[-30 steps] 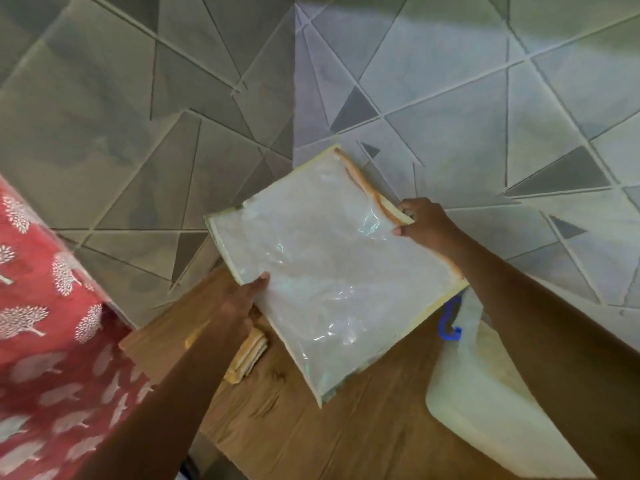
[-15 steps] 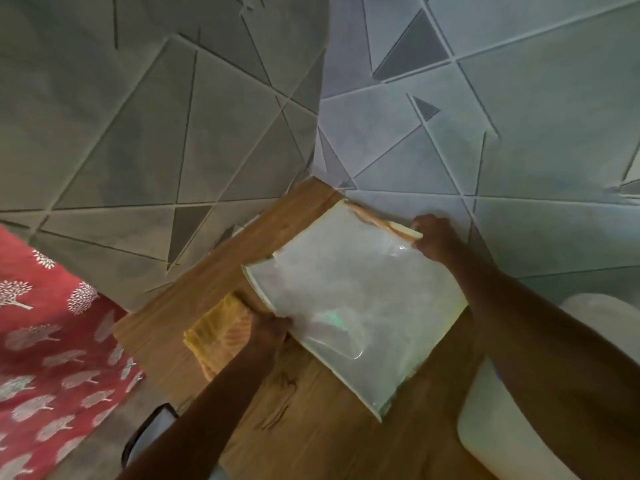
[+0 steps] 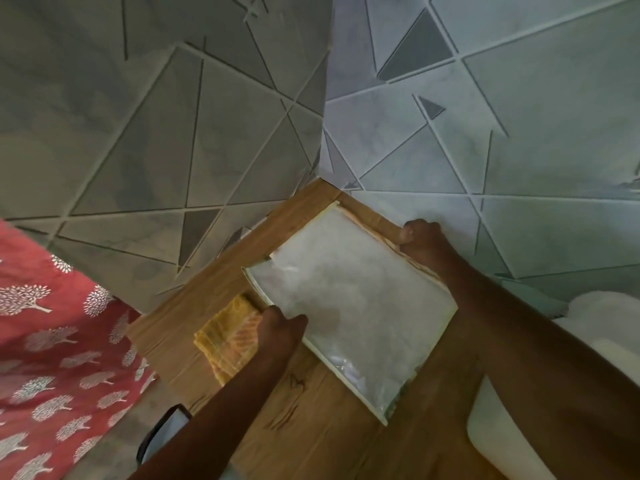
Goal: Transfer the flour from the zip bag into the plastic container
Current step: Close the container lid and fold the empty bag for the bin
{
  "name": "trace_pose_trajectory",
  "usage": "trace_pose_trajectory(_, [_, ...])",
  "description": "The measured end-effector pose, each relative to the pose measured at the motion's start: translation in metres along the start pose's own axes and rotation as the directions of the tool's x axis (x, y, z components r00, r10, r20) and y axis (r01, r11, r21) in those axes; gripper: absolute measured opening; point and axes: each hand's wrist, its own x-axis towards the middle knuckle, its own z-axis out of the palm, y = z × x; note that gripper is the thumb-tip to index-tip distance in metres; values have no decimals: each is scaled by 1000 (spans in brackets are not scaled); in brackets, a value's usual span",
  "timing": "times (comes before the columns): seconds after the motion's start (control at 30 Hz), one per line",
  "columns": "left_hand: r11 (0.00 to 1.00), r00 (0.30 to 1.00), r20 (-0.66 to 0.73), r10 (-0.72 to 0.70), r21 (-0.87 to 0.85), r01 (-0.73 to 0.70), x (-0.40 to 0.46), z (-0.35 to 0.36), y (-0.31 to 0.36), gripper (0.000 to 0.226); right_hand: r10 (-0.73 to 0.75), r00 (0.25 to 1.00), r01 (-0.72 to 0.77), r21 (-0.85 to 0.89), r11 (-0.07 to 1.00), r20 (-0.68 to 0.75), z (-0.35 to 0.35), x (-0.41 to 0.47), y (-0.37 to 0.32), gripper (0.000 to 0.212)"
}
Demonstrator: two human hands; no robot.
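Compared with a second ago, the zip bag (image 3: 349, 303) has come down from the air in front of the tiled wall (image 3: 519, 168) and now lies low over the far corner of the wooden table (image 3: 301, 427), close to flat; half a second ago it was already lowered but sat a little nearer. The yellow cloth (image 3: 228, 337), earlier mostly hidden under the bag and the left wrist, now shows folded just beside the bag's left edge.

Much is hard to read. The bag looks cloudy and pale, and whether flour remains inside cannot be told. The white plastic container (image 3: 512, 441) at lower right is cut off by the frame and largely covered by the right forearm — only a rounded wall and rim show. A dark object at the bottom edge, beside the left forearm, is too cropped to identify. A red fabric with white tree prints (image 3: 55, 344) fills the left side.

The left hand (image 3: 280, 327) grasps the bag's near-left edge, thumb curled onto its top face. The right hand (image 3: 420, 237) clenches the far-right edge, along the orange-tinted strip, fingers folded round it.
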Motion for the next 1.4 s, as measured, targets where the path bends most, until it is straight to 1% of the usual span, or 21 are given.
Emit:
trace_pose_trajectory(0.07, [995,996,7,87,57,-87,-17,0,10,26,-14,998,19,94,995,-61,-18,-26,-18,28])
trace_pose_trajectory(0.13, [987,987,47,156,26,-157,-34,4,22,51,16,989,22,253,967,-147,-36,-59,-27,16])
trace_pose_trajectory(0.17, [981,979,69,193,-12,-192,-41,7,26,52,19,984,38,307,951,-179,-44,-76,-30,12])
trace_pose_trajectory(0.27, [934,927,123,355,2,-358,-72,26,38,30,48,956,80,416,906,-289,-73,-138,-25,14])
trace_pose_trajectory(0.33, [904,889,174,424,-18,-428,-96,41,43,14,76,931,112,477,872,-357,-90,-179,-16,18])
trace_pose_trajectory(0.43, [856,820,265,507,-43,-516,-137,75,44,9,148,892,116,532,839,-428,-108,-241,15,20])
trace_pose_trajectory(0.57, [789,740,291,607,-110,-604,-189,122,36,14,239,812,129,564,816,-532,-125,-313,62,14])
trace_pose_trajectory(0.63, [754,706,281,649,-122,-645,-215,140,34,23,259,783,125,551,825,-566,-129,-347,88,13])
trace_pose_trajectory(0.77, [732,684,295,667,-91,-675,-259,176,29,44,331,726,133,596,792,-602,-125,-416,142,12])
trace_pose_trajectory(0.87, [642,604,280,746,-58,-765,-272,202,18,45,409,700,63,621,781,-585,-118,-467,186,11])
trace_pose_trajectory(0.93, [611,592,232,772,-14,-791,-273,214,11,47,478,689,-32,636,771,-545,-109,-501,215,11])
trace_pose_trajectory(0.97, [611,599,202,775,3,-792,-273,217,9,46,534,638,-69,649,757,-555,-102,-516,228,12])
trace_pose_trajectory(1.03, [595,590,162,791,24,-803,-272,218,7,43,677,472,-85,735,673,-565,-80,-537,250,15])
trace_pose_trajectory(1.07, [581,577,152,802,26,-814,-273,219,5,43,728,446,-132,766,629,-520,-65,-545,264,19])
trace_pose_trajectory(1.1, [569,566,147,811,27,-822,-273,219,4,43,747,453,-209,757,619,-486,-48,-551,278,20])
trace_pose_trajectory(1.13, [565,562,144,814,29,-825,-275,219,3,43,731,479,-302,690,658,-487,-25,-555,295,19])
trace_pose_trajectory(1.2, [567,566,142,812,36,-823,-276,219,3,42,690,587,-475,509,717,-423,15,-560,322,26])
trace_pose_trajectory(1.23, [567,567,142,811,43,-822,-276,220,3,42,683,622,-533,432,727,-382,30,-563,333,33])
trace_pose_trajectory(1.33, [555,558,152,816,65,-829,-274,219,3,42,683,703,-662,170,730,-200,58,-573,349,43])
trace_pose_trajectory(1.37, [540,545,154,824,78,-838,-272,219,2,42,669,722,-665,93,741,-177,61,-576,351,43])
trace_pose_trajectory(1.4, [521,528,156,835,91,-849,-271,219,1,41,656,723,-661,59,748,-218,64,-577,354,40])
